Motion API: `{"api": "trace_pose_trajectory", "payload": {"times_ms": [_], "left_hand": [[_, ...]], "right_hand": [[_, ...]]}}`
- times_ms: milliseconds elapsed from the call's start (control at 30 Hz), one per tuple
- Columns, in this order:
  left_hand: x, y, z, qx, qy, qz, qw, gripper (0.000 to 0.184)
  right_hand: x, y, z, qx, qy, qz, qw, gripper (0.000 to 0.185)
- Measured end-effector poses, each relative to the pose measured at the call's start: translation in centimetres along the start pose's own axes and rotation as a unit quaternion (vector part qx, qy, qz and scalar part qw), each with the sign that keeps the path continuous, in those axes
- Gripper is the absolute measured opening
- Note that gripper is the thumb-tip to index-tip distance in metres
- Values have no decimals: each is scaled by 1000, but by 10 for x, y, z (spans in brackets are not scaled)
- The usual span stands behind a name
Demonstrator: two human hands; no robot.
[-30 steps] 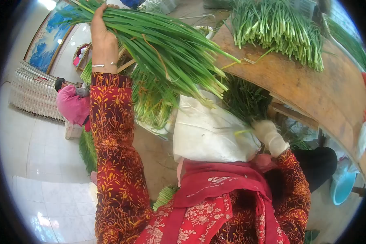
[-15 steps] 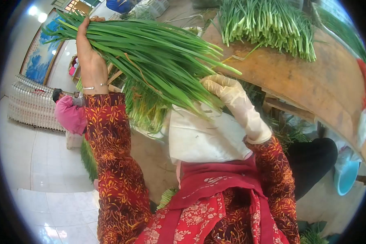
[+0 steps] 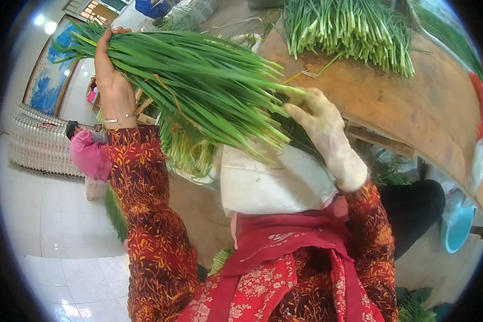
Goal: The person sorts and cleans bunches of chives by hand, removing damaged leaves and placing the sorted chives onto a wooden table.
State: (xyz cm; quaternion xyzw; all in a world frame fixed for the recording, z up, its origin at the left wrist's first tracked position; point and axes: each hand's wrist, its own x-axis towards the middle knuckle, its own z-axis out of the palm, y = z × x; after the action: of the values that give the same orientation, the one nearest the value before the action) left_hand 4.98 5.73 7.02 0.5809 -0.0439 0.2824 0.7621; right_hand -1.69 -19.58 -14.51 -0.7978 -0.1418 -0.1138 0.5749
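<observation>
My bare left hand (image 3: 112, 64), a bracelet at its wrist, is wrapped round the leafy end of a large bunch of garlic chives (image 3: 182, 70). The bunch stretches across to the right, its pale stem ends fanned out in the air. My right hand (image 3: 319, 112), in a cream-coloured thin glove, is closed at those stem ends, its fingertips on one thick stalk (image 3: 290, 90) that sticks out past the others. A white cloth (image 3: 273, 182) lies over my lap beneath the bunch. More chives (image 3: 190, 153) are partly hidden under the held ones.
A wooden board (image 3: 381, 102) runs along the right, with a big pile of chives (image 3: 349, 32) at its back. A light blue basin (image 3: 458, 231) stands below its right end. Another person in pink (image 3: 88, 155) is at the far left, near stacked white trays (image 3: 43, 142).
My right hand has moved up and to the right, from the lower stem ends to the top stalk. My left hand keeps its hold on the bunch, which has shifted slightly left.
</observation>
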Motion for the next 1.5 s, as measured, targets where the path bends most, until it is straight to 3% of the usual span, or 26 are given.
{"api": "trace_pose_trajectory", "payload": {"times_ms": [67, 133, 167, 233, 367, 433, 567, 633, 700, 833, 933, 1067, 1100, 1133, 1200, 1267, 1367, 1400, 1433, 1500], "left_hand": [[11, 4, -9, -17, -20, -13, 1000, 11], [14, 6, -11, -24, -16, -15, 999, 11], [15, 7, -14, -22, -13, -15, 1000, 11], [14, 9, -18, -81, -84, -57, 992, 11], [8, 7, -11, -6, -14, -14, 1000, 13], [6, 5, -12, -19, -61, -1, 998, 14], [-1, 1, -4, -55, -24, -19, 998, 10], [-4, 2, -4, -96, -57, -48, 993, 9], [1, 2, -6, -26, 6, -23, 999, 10], [4, 0, -9, -47, -29, -62, 997, 11], [-5, -10, 3, -35, 7, -60, 998, 11], [-19, -5, 9, -19, -40, -38, 998, 12], [-22, -5, 11, -6, -44, -7, 999, 13], [-7, 0, 1, -41, -61, -27, 997, 13], [-11, 5, -3, -38, -51, -16, 998, 13], [-18, 11, -4, -71, -39, -27, 996, 14], [-16, 6, -11, -13, 20, 18, 1000, 14], [-15, 5, -16, -20, -9, -5, 1000, 14], [-12, 4, -23, -25, -38, -28, 999, 15], [8, 1, -42, -63, -83, -51, 993, 15]], "right_hand": [[12, -2, 9, 8, -6, 6, 1000, 29], [16, 1, 17, 189, -47, 61, 979, 30], [15, 2, 19, 191, -50, 62, 978, 30], [12, 2, 20, 301, -68, 69, 949, 29], [6, -1, 21, 394, -98, 99, 908, 25], [4, -1, 29, 373, -52, 49, 925, 23], [4, 4, 37, 374, -9, 88, 923, 24], [1, -1, 29, 355, -15, 91, 930, 25], [-1, -7, 20, 277, -13, 122, 953, 26], [-5, -13, 13, 290, 5, 163, 943, 25], [-10, 2, 19, 285, 21, 172, 943, 23], [-24, 2, 18, 232, 76, 192, 951, 21], [-29, 16, 17, 206, 109, 134, 963, 23], [-43, 35, -3, 61, 93, 214, 970, 31], [-77, 100, -31, -74, -25, 387, 919, 33], [-88, 116, -33, -73, -55, 379, 921, 35], [-95, 108, -30, -44, -152, 388, 908, 47], [-85, 92, -19, 171, -108, 282, 938, 48], [-65, 66, -14, 256, -125, 222, 932, 49], [-36, 37, 1, 438, -172, 171, 865, 50]]}}
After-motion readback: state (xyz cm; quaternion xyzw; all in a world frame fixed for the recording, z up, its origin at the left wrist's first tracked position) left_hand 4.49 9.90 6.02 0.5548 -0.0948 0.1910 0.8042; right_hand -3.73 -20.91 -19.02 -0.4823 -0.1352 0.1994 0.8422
